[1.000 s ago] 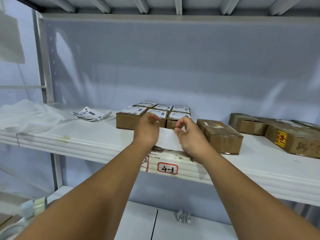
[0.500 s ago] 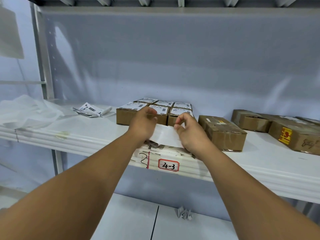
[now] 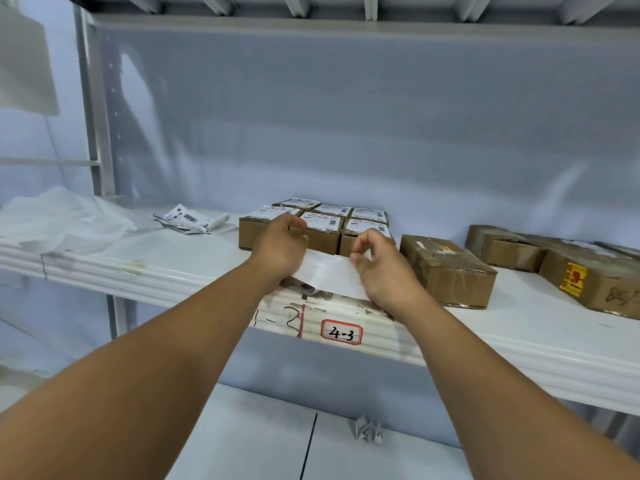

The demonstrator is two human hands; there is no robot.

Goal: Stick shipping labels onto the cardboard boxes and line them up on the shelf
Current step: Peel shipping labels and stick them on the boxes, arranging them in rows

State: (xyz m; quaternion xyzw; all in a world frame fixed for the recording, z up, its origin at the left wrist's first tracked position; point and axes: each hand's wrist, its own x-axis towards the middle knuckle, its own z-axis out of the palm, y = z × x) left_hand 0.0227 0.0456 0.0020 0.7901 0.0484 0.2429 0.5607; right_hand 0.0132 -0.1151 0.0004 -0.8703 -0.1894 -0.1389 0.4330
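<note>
Shelf (image 3: 526, 336) edge lies under the left hand (image 3: 280, 251) and right hand (image 3: 385, 271), both pinching a label (image 3: 329, 273) as before, bare room leftward.

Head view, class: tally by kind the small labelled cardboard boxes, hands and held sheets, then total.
Small brown cardboard boxes with white barcode labels: 6
Hands, left hand and right hand: 2
White paper sheet pinched by both: 1
Total: 9

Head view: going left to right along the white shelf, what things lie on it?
Crumpled white sheet → loose printed labels → block of labelled small boxes → plain brown box → worn brown box → box with yellow sticker. Left hand and right hand, pinching a white label, overlap the block: omitted.
</note>
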